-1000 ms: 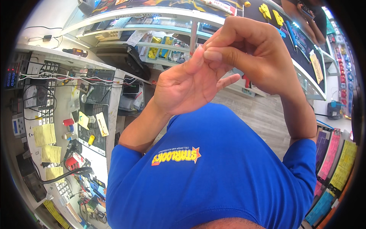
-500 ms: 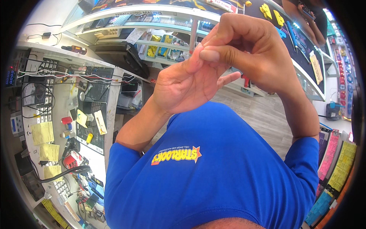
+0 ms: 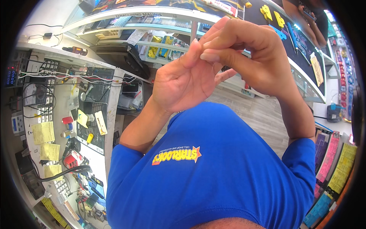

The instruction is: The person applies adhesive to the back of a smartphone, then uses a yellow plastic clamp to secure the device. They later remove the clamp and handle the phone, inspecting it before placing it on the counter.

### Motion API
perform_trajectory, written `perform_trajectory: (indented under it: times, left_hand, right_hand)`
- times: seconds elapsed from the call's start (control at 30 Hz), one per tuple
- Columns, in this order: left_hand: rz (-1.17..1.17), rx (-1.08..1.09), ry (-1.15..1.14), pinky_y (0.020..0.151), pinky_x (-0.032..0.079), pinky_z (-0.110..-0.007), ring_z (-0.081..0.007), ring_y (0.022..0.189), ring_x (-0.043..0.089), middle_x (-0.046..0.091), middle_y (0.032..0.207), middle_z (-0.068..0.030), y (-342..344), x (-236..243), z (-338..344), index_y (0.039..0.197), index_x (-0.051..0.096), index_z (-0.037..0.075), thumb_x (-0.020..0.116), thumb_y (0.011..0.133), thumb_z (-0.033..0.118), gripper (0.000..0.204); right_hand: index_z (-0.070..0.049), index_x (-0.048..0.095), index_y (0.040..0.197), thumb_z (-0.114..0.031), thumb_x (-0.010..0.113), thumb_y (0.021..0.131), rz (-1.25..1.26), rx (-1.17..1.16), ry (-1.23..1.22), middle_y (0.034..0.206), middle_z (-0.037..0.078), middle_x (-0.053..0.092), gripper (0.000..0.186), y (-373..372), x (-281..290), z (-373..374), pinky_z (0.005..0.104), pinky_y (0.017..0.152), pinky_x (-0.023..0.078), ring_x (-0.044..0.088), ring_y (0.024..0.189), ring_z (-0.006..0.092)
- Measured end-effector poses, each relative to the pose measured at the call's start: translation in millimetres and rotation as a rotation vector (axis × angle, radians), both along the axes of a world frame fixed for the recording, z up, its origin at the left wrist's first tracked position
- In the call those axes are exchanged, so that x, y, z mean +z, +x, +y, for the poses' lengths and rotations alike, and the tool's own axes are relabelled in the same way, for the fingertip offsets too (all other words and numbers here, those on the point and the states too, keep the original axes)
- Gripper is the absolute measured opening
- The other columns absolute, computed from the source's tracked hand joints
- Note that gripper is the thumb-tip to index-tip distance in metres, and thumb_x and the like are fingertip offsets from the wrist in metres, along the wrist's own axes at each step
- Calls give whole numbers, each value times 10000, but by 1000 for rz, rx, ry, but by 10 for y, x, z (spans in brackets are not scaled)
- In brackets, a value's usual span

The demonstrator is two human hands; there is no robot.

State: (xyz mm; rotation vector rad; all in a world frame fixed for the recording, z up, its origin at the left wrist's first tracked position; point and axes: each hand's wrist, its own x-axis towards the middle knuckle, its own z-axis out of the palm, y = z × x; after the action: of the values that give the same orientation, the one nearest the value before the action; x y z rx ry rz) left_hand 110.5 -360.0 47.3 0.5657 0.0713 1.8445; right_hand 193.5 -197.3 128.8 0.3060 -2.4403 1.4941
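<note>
Easing right hand (image 3: 267, 66) slightly off thumb tip of open-palmed left hand (image 3: 183, 84) — apparently readjusting, pinching fingertips nearly together — cannot tell on what.

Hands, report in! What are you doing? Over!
Left hand: palm showing, fingers partly hidden. Right hand: thumb and fingers curled in close to it. Anything pinched: can't tell. Nothing seen in the way.

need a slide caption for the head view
Left hand, palm showing, beside curled right hand, before a glass counter, with a cluttered workbench at left.
</note>
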Motion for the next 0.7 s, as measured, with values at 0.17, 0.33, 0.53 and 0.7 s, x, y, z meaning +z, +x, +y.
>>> perform_trajectory:
  times: [0.17, 0.33, 0.53, 0.7]
  left_hand:
    - [70, 34, -67, 1270, 229, -542, -217, 1573, 270, 388, 1671, -37, 29, -41, 35, 1601, 413, 172, 345, 1144, 395, 513]
    - [70, 23, -19, 1261, 264, -526, -213, 1551, 314, 408, 1655, -23, -4, -52, 65, 1579, 447, 182, 360, 1139, 369, 485]
    - [11, 71, -177, 1259, 282, -493, -221, 1553, 321, 379, 1666, -89, -10, 40, 63, 1604, 373, 78, 325, 1145, 402, 564]
    - [214, 326, -133, 1246, 256, -436, -209, 1508, 357, 390, 1615, -79, -12, 91, 103, 1612, 363, 65, 448, 1124, 427, 615]
  right_hand:
    - [39, 714, 956, 2, 751, 939, -172, 9, -233, 993, 79, 743, 55, -5, -9, 68, 272, 817, 569, 703, 896, 117]
    - [37, 706, 949, 12, 754, 935, -136, -11, -179, 962, 60, 740, 56, -25, 5, 51, 265, 791, 569, 696, 865, 101]
    - [6, 702, 875, -47, 769, 939, 57, -72, -30, 838, -11, 728, 107, -69, -154, 84, 237, 652, 546, 669, 789, 52]
    - [-6, 715, 903, -67, 780, 945, -3, -80, -423, 901, 18, 742, 99, -43, -284, 27, 243, 655, 558, 692, 828, 67]
